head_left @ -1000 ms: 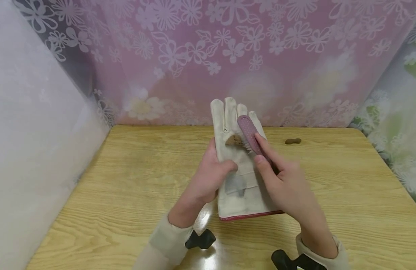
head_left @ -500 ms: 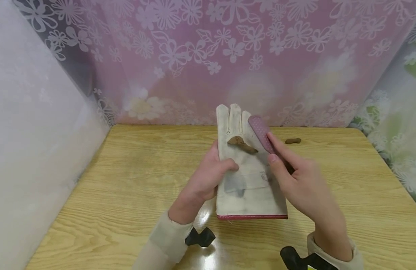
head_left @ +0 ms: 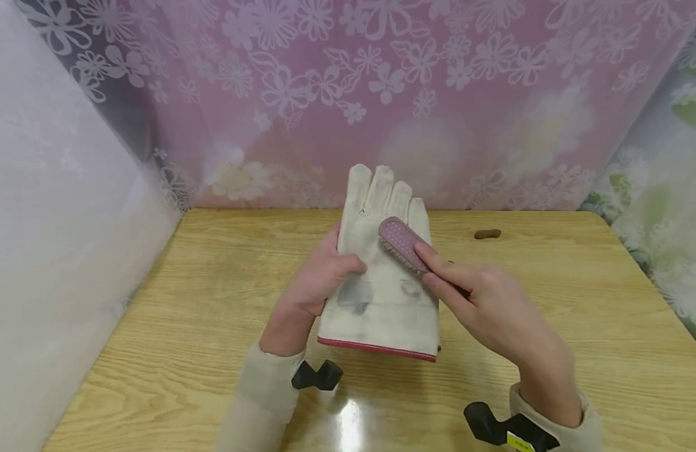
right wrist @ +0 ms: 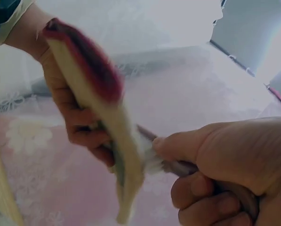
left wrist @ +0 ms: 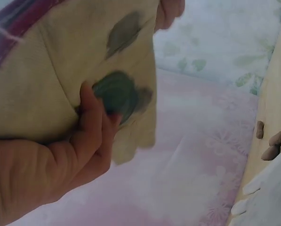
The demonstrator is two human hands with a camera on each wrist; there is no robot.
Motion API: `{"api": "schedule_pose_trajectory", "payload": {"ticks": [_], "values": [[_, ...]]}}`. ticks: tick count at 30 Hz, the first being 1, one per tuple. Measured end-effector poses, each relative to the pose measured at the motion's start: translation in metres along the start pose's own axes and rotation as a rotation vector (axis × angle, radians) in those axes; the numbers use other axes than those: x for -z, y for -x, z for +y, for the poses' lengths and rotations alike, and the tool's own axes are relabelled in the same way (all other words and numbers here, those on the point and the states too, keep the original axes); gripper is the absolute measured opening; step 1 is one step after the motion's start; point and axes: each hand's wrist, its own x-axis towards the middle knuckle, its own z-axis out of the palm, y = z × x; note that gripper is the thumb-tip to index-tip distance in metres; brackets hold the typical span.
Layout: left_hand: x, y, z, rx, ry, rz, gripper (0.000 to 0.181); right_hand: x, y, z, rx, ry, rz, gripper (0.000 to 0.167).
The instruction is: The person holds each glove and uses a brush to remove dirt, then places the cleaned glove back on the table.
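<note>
A cream work glove (head_left: pixel 384 314) with red cuff trim and grey smudges is held up, fingers pointing away. My left hand (head_left: pixel 320 276) grips its left edge, thumb on the near face; in the left wrist view the left fingers (left wrist: pixel 91 122) curl against the far face, beside a green round patch (left wrist: pixel 116 94). My right hand (head_left: pixel 489 307) holds a pink dotted brush (head_left: pixel 401 242) by its dark handle. Its pale bristles (right wrist: pixel 152 157) are at the glove's near face, seemingly touching it; the right wrist view is blurred.
A brown lump (head_left: pixel 487 233) lies near the back right of the wooden table (head_left: pixel 212 301). In the left wrist view, two more brown lumps (left wrist: pixel 271 153) lie beside a smaller one (left wrist: pixel 260 129). Flowered pink cloth (head_left: pixel 382 125) hangs behind the table.
The brown lump that lay on the glove no longer shows there. The glove has shifted left and tilted. My right hand has moved the brush left and lower across it.
</note>
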Motion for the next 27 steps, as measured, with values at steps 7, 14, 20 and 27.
{"api": "schedule_pose_trajectory", "payload": {"ticks": [7, 14, 20, 27], "values": [[-0.008, 0.006, 0.003, -0.107, 0.029, 0.179, 0.076, 0.005, 0.007, -0.020, -0.104, -0.035, -0.034, 0.048], [-0.039, 0.013, -0.010, -0.325, -0.144, 0.218, 0.064, -0.017, -0.006, -0.031, -0.197, -0.045, 0.109, 0.047], [-0.047, 0.013, -0.013, -0.464, -0.319, 0.284, 0.063, -0.029, -0.015, -0.027, -0.192, -0.176, 0.209, 0.048], [-0.035, 0.011, -0.003, -0.423, -0.105, 0.316, 0.059, -0.024, -0.002, -0.038, -0.093, -0.065, 0.163, 0.053]]}}
